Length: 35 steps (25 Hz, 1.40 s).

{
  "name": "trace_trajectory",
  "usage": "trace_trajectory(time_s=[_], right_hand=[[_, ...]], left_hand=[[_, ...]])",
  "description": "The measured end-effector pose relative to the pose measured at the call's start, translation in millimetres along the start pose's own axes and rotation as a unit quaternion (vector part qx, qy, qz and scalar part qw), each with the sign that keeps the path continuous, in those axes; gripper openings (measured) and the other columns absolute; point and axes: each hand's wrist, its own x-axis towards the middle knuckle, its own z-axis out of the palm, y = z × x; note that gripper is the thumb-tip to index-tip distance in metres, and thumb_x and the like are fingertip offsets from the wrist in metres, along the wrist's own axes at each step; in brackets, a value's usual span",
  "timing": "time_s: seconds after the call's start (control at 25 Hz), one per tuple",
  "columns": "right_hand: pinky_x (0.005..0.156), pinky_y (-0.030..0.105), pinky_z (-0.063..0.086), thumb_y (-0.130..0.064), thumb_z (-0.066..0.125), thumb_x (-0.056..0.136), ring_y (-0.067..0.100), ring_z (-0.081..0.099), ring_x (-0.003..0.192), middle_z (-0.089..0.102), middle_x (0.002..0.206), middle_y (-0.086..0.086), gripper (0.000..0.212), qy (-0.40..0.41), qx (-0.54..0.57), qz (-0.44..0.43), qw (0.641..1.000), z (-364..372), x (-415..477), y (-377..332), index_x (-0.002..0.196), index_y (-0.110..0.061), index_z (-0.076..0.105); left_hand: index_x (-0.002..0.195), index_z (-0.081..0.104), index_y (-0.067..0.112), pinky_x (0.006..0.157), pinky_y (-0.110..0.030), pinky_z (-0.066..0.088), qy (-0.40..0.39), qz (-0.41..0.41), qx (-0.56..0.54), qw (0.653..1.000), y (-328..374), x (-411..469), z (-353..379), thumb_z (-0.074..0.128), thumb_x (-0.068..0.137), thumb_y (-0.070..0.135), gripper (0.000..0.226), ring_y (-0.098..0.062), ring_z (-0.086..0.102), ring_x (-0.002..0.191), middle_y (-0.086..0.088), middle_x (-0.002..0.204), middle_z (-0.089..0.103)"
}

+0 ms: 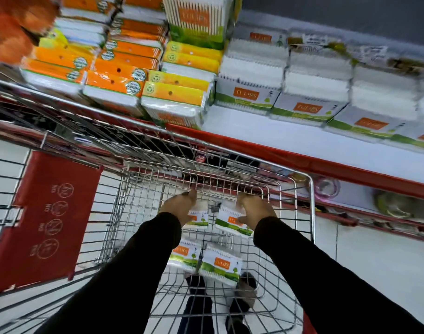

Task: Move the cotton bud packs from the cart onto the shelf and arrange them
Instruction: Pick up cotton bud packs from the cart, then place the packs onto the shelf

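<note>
Both my arms reach down into the wire cart (309, 208). My left hand (179, 204) is closed over a white and green cotton bud pack (198, 219) at the cart's far end. My right hand (254, 208) grips a second pack (230, 222) beside it. Two more packs lie nearer me on the cart floor, one on the left (184, 257) and one on the right (220, 265). Above the cart, the white shelf (302, 141) carries rows of the same white packs (305, 102).
Orange and yellow packs (124, 75) are stacked on the shelf's left part. A red shelf edge (278, 155) runs just beyond the cart rim. The cart's red child-seat flap (49, 218) stands at the left. A lower shelf (387, 206) holds blurred items. My feet show through the cart floor.
</note>
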Motion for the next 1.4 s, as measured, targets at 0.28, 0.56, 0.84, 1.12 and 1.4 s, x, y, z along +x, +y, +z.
trace_trajectory(time_s=[0.28,0.56,0.84,1.12,1.4], right_hand=[[0.086,0.036,0.055,-0.019,0.075,0.082,0.028,0.067,0.107,0.069,0.117,0.006,0.04,0.078,-0.011,-0.012,0.997,-54.1,-77.4,-17.8,0.121,-0.022,0.065],[0.088,0.034,0.054,-0.021,0.079,0.078,0.024,0.064,0.113,0.07,0.119,-0.001,0.045,0.208,0.046,0.018,0.977,-152.7,-189.9,-12.4,0.119,-0.034,0.068],[0.092,0.031,0.051,-0.022,0.081,0.076,0.022,0.062,0.115,0.069,0.124,0.0,0.051,0.356,0.031,0.043,0.933,-245.8,-209.1,12.3,0.124,-0.033,0.066],[0.09,0.037,0.056,-0.008,0.077,0.079,0.026,0.063,0.113,0.069,0.117,0.005,0.052,0.319,-0.045,0.017,0.946,-249.5,-144.9,0.7,0.126,-0.028,0.065],[0.094,0.038,0.054,-0.009,0.076,0.078,0.027,0.057,0.119,0.065,0.123,0.007,0.055,0.312,-0.049,-0.026,0.949,-229.9,-137.2,-2.7,0.13,-0.019,0.06]], left_hand=[[0.133,0.045,0.017,0.086,-0.037,0.058,0.114,-0.039,-0.047,0.992,22.2,-78.5,-59.6,0.067,0.09,0.014,0.048,-0.028,0.066,0.103,-0.013,0.112,0.067],[0.137,0.049,0.02,0.095,-0.041,0.053,0.235,-0.009,-0.063,0.97,65.0,-168.6,-145.6,0.067,0.089,0.015,0.052,-0.028,0.056,0.119,-0.004,0.14,0.045],[0.132,0.055,0.015,0.085,-0.041,0.058,0.362,0.055,-0.01,0.93,118.5,-153.9,-232.3,0.07,0.082,0.002,0.053,-0.029,0.054,0.115,-0.008,0.129,0.051],[0.134,0.051,0.011,0.086,-0.037,0.058,0.305,0.037,0.04,0.951,118.8,-93.7,-245.7,0.06,0.083,-0.011,0.056,-0.029,0.058,0.114,-0.01,0.135,0.046],[0.144,0.043,0.017,0.086,-0.039,0.058,0.323,0.053,0.031,0.944,112.0,-86.7,-224.9,0.06,0.083,-0.01,0.069,-0.032,0.064,0.111,-0.012,0.143,0.048]])
